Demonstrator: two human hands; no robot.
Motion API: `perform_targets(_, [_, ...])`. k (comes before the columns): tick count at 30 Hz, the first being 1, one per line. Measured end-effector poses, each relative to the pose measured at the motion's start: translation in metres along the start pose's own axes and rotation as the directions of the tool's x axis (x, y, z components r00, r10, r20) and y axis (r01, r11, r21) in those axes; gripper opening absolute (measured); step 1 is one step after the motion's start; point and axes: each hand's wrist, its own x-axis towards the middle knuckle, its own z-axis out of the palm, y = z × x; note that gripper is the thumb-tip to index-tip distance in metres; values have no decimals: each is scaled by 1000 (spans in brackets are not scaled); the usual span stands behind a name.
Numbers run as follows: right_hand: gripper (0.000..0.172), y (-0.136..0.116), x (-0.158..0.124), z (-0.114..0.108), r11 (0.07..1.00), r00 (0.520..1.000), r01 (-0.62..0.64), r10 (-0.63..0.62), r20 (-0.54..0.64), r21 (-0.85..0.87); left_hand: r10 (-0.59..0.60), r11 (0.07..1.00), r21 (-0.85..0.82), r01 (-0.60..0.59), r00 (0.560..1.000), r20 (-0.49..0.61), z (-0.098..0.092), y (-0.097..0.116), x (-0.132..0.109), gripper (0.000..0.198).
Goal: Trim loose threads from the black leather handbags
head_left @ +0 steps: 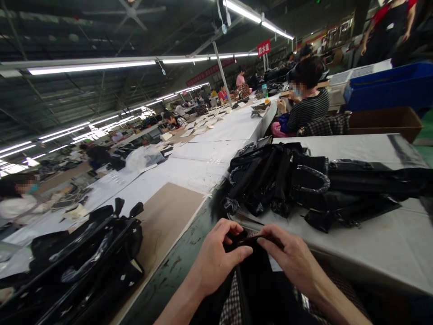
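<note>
Left hand [216,259]: near, bottom centre; thumb and fingers pinched shut on the top edge of a black piece.
Right hand [292,262]: just right of it, fingers curled and gripping the same edge.
Black piece [253,275]: held between both hands, near the table's edge; its lower part runs out of frame, so its full shape is unclear.
Checked cloth [232,307]: beside the black piece, under the left wrist, cut off at the bottom.
Table [382,239]: white, right of the hands, stretching far back.
Bag pile [287,180]: glossy black bags with chain trim heaped on the table just beyond the hands; single bags are hard to tell apart.
Second pile [77,262]: black bags, near left, partly out of frame.
Brown board [165,216]: flat, between the two piles.
Sign [263,47]: red, hanging far back, white Chinese characters too small to read surely.
Banner [209,71]: red, far off, writing illegible.
Co-worker [309,106]: striped top, seated far right, face blurred.
Crate [389,85]: blue, far right.
</note>
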Motion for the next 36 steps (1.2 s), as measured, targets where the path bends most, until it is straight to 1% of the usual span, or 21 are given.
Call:
perform_targets(1, [18,1,0,1,1000,1000,0,-1,-16,-5,17,997,79,-15,999,-35,0,1,-6,14])
perform_targets(3, [20,2,0,3,999,998,38,-38,-52,-2,62,987,156,-48,994,-88,2,0,-14,6])
perform_targets(5, [22,4,-1,4,996,994,89,-89,-62,0,142,973,205,-111,980,-142,6,-3,-18,8])
perform_targets(7, [23,6,-2,5,992,991,123,-124,-58,-12,244,946,263,-191,953,-182,9,-9,-18,12])
perform_targets(10, [25,5,-3,5,992,990,128,-128,-60,-7,359,904,309,-296,918,-169,13,-17,-15,15])
perform_targets(12, [27,4,-4,5,994,992,109,-108,-59,15,392,894,295,-337,907,-152,14,-20,-13,15])
perform_targets(14, [29,3,-3,4,997,997,69,-67,-44,40,376,910,246,-334,915,-147,14,-20,-11,15])
perform_targets(15, [30,3,-3,4,998,999,43,-41,-34,50,347,926,209,-314,926,-148,13,-19,-10,16])
perform_targets(17, [32,2,-1,3,997,1000,-17,18,-7,70,249,965,116,-235,959,-137,12,-16,-8,18])
perform_targets(19, [36,1,0,2,992,996,-83,82,19,99,129,992,21,-127,987,-100,11,-13,-5,19])
perform_targets(21, [37,-1,2,2,982,991,-134,130,37,134,34,998,-50,-36,998,-50,8,-12,-4,18])
perform_targets(22, [37,-2,2,3,978,989,-146,142,38,150,5,997,-73,-7,1000,-29,7,-11,-3,17])
perform_targets(24, [36,-4,3,4,975,989,-148,145,26,167,-1,998,-66,0,1000,-4,5,-10,-4,14])
perform_targets(26, [35,-6,4,7,978,991,-132,132,12,159,35,999,19,-35,999,5,3,-8,-6,11])
perform_targets(28, [34,-7,3,10,984,994,-113,113,5,139,75,985,155,-72,997,-9,4,-5,-8,1])
perform_targets(29, [33,-8,2,11,987,995,-98,99,2,129,96,969,231,-89,995,-20,4,-3,-8,6])
perform_targets(31, [31,-8,0,13,992,998,-63,65,-8,109,165,911,387,-140,986,-33,7,-2,-8,15])
perform_targets(33, [30,-8,-1,15,996,999,-36,38,-24,87,268,829,508,-235,963,9,9,-3,-6,7])
perform_targets(34, [30,-7,-1,15,997,999,-26,28,-27,76,314,792,539,-286,948,42,10,-5,-4,4])
perform_targets(36, [28,-5,-1,13,998,1000,-4,5,-11,59,380,754,548,-363,921,88,11,-9,-1,8])
